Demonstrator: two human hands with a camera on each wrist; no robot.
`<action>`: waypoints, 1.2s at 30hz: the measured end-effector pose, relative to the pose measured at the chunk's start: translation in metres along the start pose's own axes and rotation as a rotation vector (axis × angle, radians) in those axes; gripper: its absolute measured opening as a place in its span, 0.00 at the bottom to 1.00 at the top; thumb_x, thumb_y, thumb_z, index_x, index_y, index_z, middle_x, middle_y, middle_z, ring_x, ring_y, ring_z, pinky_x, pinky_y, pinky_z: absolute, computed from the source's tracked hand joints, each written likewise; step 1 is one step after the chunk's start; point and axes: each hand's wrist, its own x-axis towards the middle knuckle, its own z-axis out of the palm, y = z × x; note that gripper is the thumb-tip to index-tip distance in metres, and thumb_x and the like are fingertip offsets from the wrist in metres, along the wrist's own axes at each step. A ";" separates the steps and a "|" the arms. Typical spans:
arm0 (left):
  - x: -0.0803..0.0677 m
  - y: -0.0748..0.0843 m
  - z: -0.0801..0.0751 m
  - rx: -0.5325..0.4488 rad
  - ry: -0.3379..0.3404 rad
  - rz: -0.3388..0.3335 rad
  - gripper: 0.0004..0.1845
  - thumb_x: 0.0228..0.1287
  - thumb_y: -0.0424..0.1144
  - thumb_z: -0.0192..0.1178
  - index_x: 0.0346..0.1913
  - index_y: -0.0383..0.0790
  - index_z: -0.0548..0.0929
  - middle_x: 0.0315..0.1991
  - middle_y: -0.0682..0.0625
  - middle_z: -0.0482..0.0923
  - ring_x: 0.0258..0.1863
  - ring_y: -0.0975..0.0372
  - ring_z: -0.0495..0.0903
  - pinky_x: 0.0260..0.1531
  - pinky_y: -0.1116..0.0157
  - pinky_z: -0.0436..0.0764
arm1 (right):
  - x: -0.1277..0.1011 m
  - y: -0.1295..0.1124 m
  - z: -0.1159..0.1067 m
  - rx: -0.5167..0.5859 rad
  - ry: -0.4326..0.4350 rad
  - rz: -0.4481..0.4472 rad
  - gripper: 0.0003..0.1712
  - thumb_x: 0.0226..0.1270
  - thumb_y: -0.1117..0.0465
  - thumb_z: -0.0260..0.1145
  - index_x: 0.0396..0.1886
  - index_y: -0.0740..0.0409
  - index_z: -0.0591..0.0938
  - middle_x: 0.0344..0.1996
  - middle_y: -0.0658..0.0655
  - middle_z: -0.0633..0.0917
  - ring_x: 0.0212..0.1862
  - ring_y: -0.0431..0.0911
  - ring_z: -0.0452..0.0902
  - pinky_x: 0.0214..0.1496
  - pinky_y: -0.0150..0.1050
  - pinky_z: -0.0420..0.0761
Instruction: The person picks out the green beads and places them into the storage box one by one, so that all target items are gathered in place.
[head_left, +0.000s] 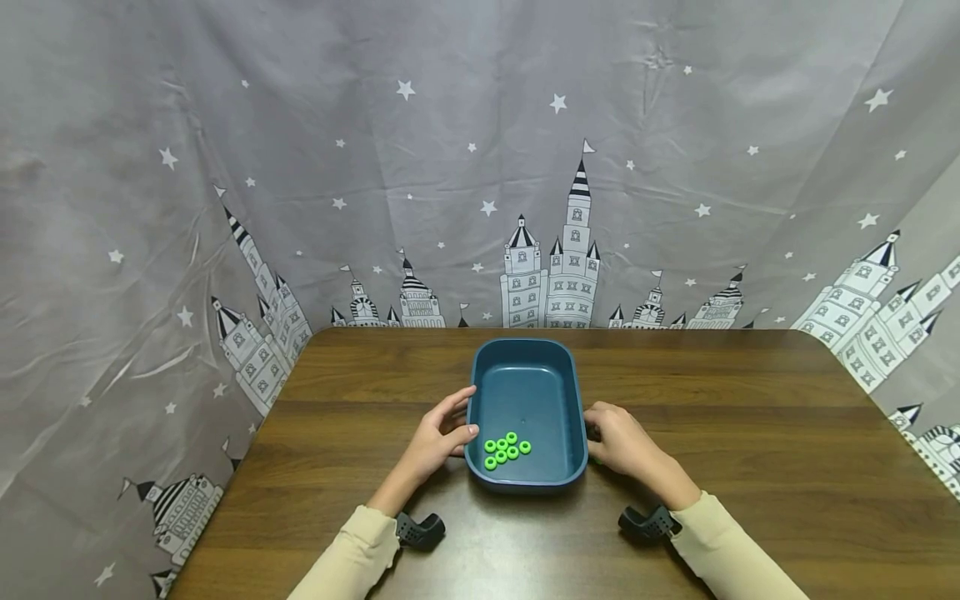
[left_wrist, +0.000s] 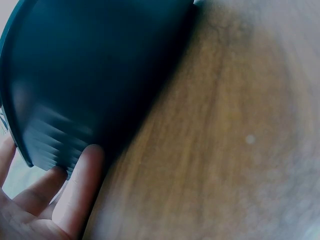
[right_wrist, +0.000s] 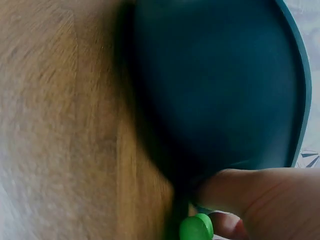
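Note:
A dark blue plastic bin [head_left: 525, 379] stands on the table, with several small bright green rings [head_left: 502, 457] lying inside at its near left. My left hand [head_left: 438, 429] touches the bin's left side; thumb and index finger reach the rim, fairly straight. In the left wrist view its fingertips press the outer wall near some ridges. My right hand [head_left: 621, 437] is bent beside the right wall. The right wrist view shows its near digit against the wall, and one more green ring [right_wrist: 196, 228] right by another, curled finger. I cannot tell whether that ring is held.
The brown wooden table [head_left: 750, 417] spreads out on both sides of the bin. Behind its far edge hangs a grey curtain [head_left: 450, 167] printed with castles and stars. Each wrist wears a black band with a camera mount [head_left: 422, 532].

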 end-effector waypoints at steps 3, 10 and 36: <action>0.000 0.000 0.000 0.001 0.001 -0.001 0.35 0.69 0.32 0.60 0.78 0.38 0.63 0.73 0.26 0.64 0.67 0.35 0.73 0.38 0.61 0.89 | 0.000 -0.001 0.001 -0.019 0.004 -0.006 0.05 0.56 0.61 0.76 0.31 0.53 0.87 0.26 0.49 0.79 0.30 0.39 0.71 0.33 0.36 0.73; 0.000 0.001 0.000 0.009 0.001 -0.002 0.35 0.69 0.33 0.61 0.78 0.39 0.63 0.73 0.27 0.64 0.67 0.35 0.73 0.38 0.60 0.89 | 0.000 -0.003 0.003 -0.038 0.021 0.002 0.05 0.55 0.61 0.77 0.30 0.55 0.87 0.26 0.50 0.80 0.30 0.40 0.71 0.33 0.36 0.73; -0.001 0.002 0.001 0.007 0.008 -0.007 0.35 0.69 0.33 0.61 0.77 0.39 0.63 0.73 0.27 0.64 0.67 0.35 0.73 0.39 0.60 0.89 | -0.001 -0.003 0.004 -0.047 0.021 -0.017 0.05 0.54 0.61 0.76 0.27 0.53 0.86 0.24 0.47 0.77 0.28 0.38 0.68 0.31 0.34 0.70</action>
